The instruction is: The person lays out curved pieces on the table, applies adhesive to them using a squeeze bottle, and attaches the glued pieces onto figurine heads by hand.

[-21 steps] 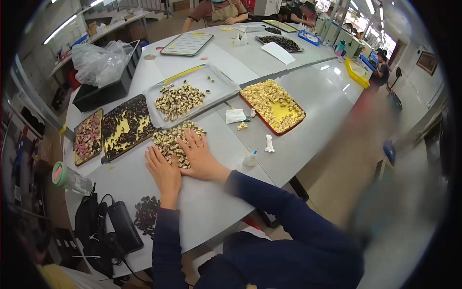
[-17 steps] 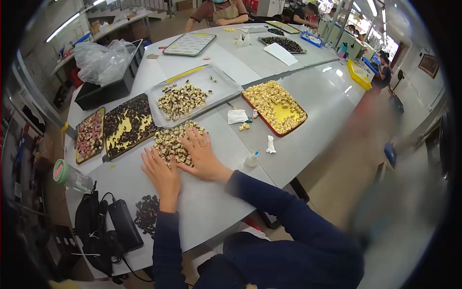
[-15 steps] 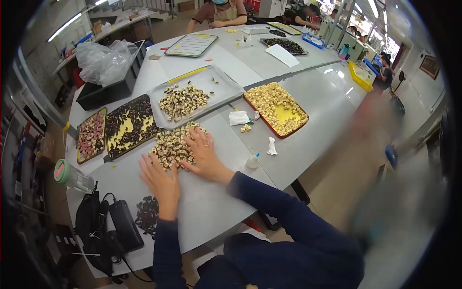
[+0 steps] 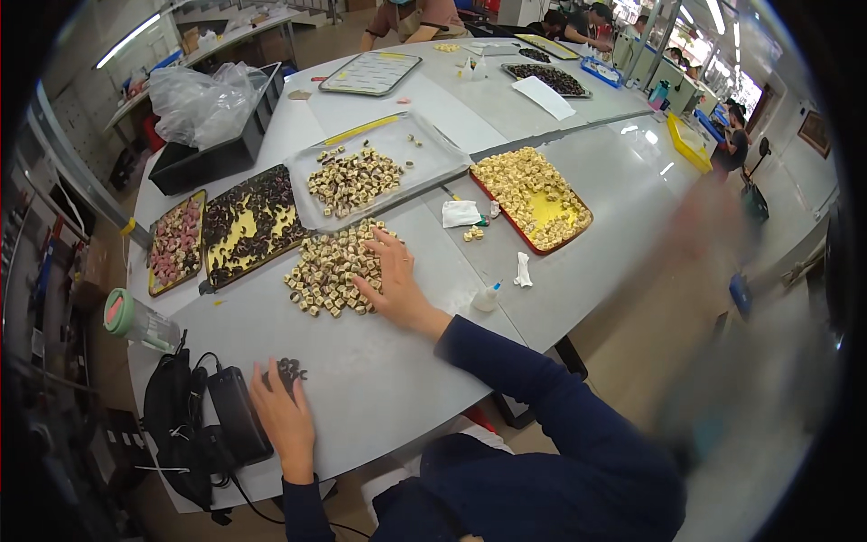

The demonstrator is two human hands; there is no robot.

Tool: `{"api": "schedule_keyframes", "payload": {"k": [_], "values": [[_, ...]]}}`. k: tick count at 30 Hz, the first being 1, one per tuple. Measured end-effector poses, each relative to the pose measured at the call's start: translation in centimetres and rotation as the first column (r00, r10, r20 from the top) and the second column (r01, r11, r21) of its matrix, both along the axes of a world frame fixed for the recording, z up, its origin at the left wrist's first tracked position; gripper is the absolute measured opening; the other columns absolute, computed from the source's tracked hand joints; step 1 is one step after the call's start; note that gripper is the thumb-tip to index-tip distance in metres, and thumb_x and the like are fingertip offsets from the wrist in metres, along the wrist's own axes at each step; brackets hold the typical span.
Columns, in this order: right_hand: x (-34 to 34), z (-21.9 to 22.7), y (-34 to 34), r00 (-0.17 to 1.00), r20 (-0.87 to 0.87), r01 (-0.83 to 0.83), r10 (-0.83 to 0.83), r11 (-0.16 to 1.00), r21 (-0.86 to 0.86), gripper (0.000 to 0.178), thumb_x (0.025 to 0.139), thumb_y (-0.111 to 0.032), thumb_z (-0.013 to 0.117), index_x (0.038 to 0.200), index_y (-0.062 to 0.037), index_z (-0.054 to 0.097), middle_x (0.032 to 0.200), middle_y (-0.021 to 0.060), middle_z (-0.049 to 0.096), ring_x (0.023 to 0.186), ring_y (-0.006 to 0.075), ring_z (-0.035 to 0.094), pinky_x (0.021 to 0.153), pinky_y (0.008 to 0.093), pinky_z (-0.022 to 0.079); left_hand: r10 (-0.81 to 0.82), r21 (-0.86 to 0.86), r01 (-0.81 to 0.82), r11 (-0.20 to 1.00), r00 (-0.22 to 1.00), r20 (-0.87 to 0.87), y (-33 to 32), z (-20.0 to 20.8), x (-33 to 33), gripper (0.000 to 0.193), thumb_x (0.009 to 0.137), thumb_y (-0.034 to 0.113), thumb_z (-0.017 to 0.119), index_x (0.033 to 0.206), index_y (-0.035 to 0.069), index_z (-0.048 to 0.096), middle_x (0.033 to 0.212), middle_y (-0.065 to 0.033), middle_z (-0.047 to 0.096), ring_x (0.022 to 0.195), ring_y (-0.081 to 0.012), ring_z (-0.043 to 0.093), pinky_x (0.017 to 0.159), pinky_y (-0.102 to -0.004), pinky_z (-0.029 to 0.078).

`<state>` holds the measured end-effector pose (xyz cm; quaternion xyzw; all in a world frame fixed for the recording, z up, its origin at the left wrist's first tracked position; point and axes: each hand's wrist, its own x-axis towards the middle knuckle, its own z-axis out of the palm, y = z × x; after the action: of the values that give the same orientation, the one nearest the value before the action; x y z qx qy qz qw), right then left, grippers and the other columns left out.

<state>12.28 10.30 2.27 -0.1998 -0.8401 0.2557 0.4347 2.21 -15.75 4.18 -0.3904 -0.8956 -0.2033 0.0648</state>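
A loose pile of small cream-coloured pieces with dark markings [image 4: 334, 271] lies on the grey table. At the pile's right edge rests my right hand [image 4: 397, 285], fingers spread and touching the pieces. Nearer to me, my left hand [image 4: 285, 423] lies over a small heap of dark curved pieces [image 4: 291, 369]. Its fingers are stretched out, and they cover much of that heap. Just beyond the pale pile, a paper-lined tray [image 4: 429, 154] holds more of the same pieces. Left of the pile stands a tray of dark curved pieces [image 4: 244, 226].
A black power adapter [image 4: 239, 415] with cables and a green-lidded cup [image 4: 135, 321] stand at the left. Rightward are a red-rimmed tray of cream pieces [image 4: 533, 194], a small bottle [image 4: 486, 298] and crumpled tissue [image 4: 523, 270]. A black bin with plastic bags [image 4: 203, 104] sits far left.
My left hand has left the pale pile and moved toward me onto the dark curved pieces. The right hand stays at the pile's right side, slightly shifted. Across the table, a person has shifted.
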Motion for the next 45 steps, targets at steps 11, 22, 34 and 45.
{"api": "schedule_keyframes", "payload": {"k": [11, 22, 34, 45], "values": [[-0.2, -0.8, 0.2, 0.999, 0.042, -0.026, 0.026, 1.000, -0.007, 0.054, 0.089, -0.024, 0.063, 0.132, -0.0037, 0.038, 0.138, 0.0173, 0.040, 0.129, 0.0317, 0.036, 0.105, 0.0421, 0.025, -0.207, -0.082, 0.199, 0.977, 0.971, -0.118, 2.7, 0.9, -0.5, 0.046, 0.088, 0.025, 0.062, 0.125, 0.000, 0.050, 0.128, -0.0214, 0.046, 0.120, -0.0385, 0.043, 0.100, -0.0456, 0.035], [-0.2, -1.3, 0.1, 0.999, 0.020, -0.045, 0.044, 0.998, 0.041, 0.051, 0.086, -0.021, 0.065, 0.129, -0.0025, 0.042, 0.123, 0.0168, 0.048, 0.117, 0.0323, 0.044, 0.100, 0.0410, 0.031, -0.163, -0.013, 0.163, 0.987, 0.977, -0.139, 3.7, -1.1, -1.3, 0.016, 0.088, 0.014, 0.059, 0.090, 0.001, 0.050, 0.096, -0.0168, 0.050, 0.089, -0.0342, 0.051, 0.077, -0.0434, 0.045], [-0.5, -0.4, 0.8, 0.998, -0.016, -0.052, 0.053, 0.998, 0.017, 0.040, 0.088, -0.017, 0.063, 0.121, -0.0012, 0.049, 0.116, 0.0157, 0.054, 0.113, 0.0305, 0.048, 0.099, 0.0380, 0.035, -0.085, 0.114, 0.115, 0.987, 0.968, -0.237, 4.9, -2.3, -3.2, 0.022, 0.092, 0.023, 0.057, 0.081, 0.005, 0.051, 0.078, -0.0125, 0.056, 0.072, -0.0314, 0.060, 0.060, -0.0418, 0.051], [0.7, -0.6, -0.4, 0.996, 0.029, -0.079, 0.079, 0.997, 0.010, 0.039, 0.089, -0.013, 0.061, 0.123, -0.0018, 0.046, 0.116, 0.0146, 0.054, 0.111, 0.0292, 0.048, 0.098, 0.0385, 0.034, -0.038, 0.230, 0.050, 0.972, 0.998, -0.058, 4.2, -0.9, -2.5, 0.030, 0.098, 0.024, 0.048, 0.080, 0.000, 0.049, 0.077, -0.0197, 0.057, 0.071, -0.0393, 0.059, 0.061, -0.0480, 0.047]]}}
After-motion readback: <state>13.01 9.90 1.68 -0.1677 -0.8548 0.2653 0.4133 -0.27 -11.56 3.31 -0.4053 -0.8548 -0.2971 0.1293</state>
